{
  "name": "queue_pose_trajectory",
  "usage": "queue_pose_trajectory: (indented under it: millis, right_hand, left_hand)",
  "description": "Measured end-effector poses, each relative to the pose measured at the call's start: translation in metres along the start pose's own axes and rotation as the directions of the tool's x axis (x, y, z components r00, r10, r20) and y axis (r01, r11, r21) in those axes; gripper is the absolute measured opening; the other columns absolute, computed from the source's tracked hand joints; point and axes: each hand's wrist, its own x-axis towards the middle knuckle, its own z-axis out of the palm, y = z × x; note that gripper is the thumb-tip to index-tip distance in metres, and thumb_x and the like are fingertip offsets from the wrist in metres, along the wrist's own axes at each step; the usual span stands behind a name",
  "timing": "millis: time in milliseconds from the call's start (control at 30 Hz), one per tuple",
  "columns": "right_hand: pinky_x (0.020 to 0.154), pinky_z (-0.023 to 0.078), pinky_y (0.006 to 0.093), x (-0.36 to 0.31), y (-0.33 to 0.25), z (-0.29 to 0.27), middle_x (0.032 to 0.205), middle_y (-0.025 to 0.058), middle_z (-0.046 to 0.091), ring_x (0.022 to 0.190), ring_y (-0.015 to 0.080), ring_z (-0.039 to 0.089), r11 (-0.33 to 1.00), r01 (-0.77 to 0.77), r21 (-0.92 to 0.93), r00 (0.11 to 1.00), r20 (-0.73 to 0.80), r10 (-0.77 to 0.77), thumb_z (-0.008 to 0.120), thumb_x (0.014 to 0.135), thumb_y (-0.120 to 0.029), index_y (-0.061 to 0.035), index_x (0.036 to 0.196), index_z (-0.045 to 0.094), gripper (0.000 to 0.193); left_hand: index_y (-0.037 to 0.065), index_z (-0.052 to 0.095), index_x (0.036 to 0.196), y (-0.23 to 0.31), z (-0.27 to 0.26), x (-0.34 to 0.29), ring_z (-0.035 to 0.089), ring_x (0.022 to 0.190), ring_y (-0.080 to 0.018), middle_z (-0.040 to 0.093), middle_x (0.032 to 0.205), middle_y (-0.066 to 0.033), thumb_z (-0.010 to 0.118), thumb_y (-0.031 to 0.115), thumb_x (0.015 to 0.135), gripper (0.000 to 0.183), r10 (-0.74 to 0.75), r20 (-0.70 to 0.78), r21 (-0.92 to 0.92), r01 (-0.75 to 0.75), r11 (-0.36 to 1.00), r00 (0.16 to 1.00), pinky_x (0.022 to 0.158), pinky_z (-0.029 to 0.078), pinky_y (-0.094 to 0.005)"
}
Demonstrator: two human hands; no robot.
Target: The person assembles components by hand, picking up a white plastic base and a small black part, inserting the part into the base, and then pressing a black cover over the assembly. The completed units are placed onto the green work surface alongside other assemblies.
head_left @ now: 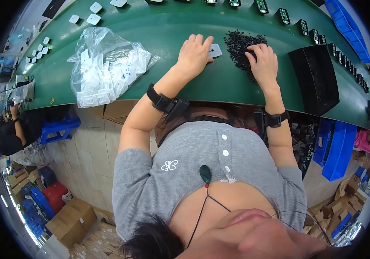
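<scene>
My left hand [195, 55] rests on the green table with its thumb and forefinger around a small white plastic cover [215, 50]. The cover lies flat, and part of it is hidden under the hand. To the right is a loose heap of small black parts [238, 48], thin and short. At the heap's right side my right hand [263, 64] has its fingers curled in and thumb close to the fingertips. Whatever sits between those fingertips is too small to make out. Both wrists wear black straps with small devices.
A clear plastic bag [107, 73] of white covers lies left on the green table [172, 21]. A black bin [317, 80] stands at right. Green circuit boards in black cases [283, 16] line the far edge, with more white covers [93, 19] far left. Blue trays [349, 28] sit beyond.
</scene>
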Motion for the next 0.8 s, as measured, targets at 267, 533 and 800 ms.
queue_pose_trajectory:
  millis: [267, 533, 800]
  right_hand:
    - [0.077, 0.045, 0.0369, 0.006, -0.019, -0.017, 0.097, 0.0049, 0.063, 0.091, 0.0249, 0.058, 0.986, 0.085, 0.144, 0.995, -0.065, -0.076, 0.071, 0.082, -0.017, -0.0106, 0.095, 0.068, 0.015]
    - [0.073, 0.047, 0.0374, 0.02, -0.063, 0.007, 0.088, 0.0074, 0.059, 0.083, 0.0268, 0.057, 0.842, 0.321, 0.434, 0.925, 0.048, -0.377, 0.07, 0.079, -0.01, -0.006, 0.09, 0.066, 0.012]
    - [0.07, 0.048, 0.0361, 0.016, -0.068, 0.009, 0.088, 0.008, 0.057, 0.083, 0.0266, 0.056, 0.783, 0.292, 0.549, 0.886, 0.153, -0.438, 0.069, 0.079, -0.005, -0.0043, 0.091, 0.064, 0.012]
  left_hand:
    - [0.003, 0.06, 0.111, -0.008, 0.009, -0.037, 0.051, 0.099, -0.0299, 0.054, 0.105, -0.0109, 0.083, 0.025, 0.066, 0.055, -0.07, -0.172, -0.111, 0.051, 0.993, 0.983, 0.083, 0.046, -0.0393]
    - [0.008, 0.064, 0.113, -0.001, -0.002, -0.05, 0.051, 0.099, -0.0285, 0.054, 0.107, -0.0087, 0.08, 0.023, 0.069, 0.049, -0.089, -0.138, -0.208, 0.059, 0.976, 0.986, 0.086, 0.045, -0.0394]
    - [0.01, 0.063, 0.117, -0.003, -0.009, -0.055, 0.051, 0.101, -0.0279, 0.055, 0.109, -0.0081, 0.079, 0.02, 0.07, 0.05, -0.089, -0.113, -0.315, 0.049, 0.948, 0.99, 0.087, 0.045, -0.039]
